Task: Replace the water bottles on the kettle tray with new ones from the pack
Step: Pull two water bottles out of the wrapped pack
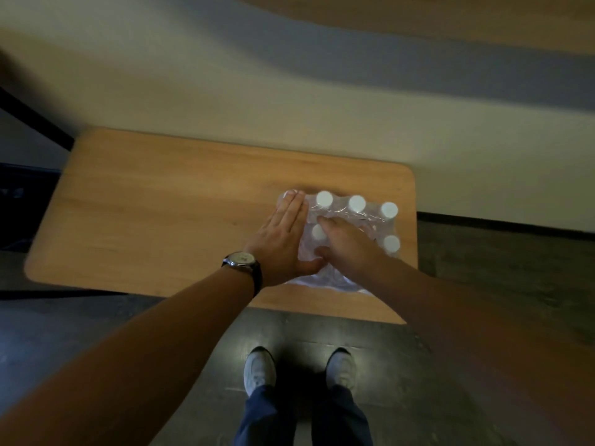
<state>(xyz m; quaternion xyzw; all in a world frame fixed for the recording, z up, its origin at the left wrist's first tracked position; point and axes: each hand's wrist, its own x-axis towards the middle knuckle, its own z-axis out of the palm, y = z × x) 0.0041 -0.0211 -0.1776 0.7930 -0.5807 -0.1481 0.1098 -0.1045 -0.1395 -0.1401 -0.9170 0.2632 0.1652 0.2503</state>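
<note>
A shrink-wrapped pack of water bottles (357, 217) with white caps stands on the right part of a wooden table (161, 214). My left hand (283, 236), with a watch on its wrist, lies flat with straight fingers against the pack's left side. On top of the pack, my right hand (347, 243) has its fingers curled into the plastic wrap, beside one white cap (318, 232). Whether it grips a bottle or only the wrap is hidden by the hand. No kettle tray is in view.
The table stands against a pale wall (289, 91). Its front edge is just beyond my two white shoes (260, 370) on the dark floor. A dark skirting runs along the wall to the right of the table.
</note>
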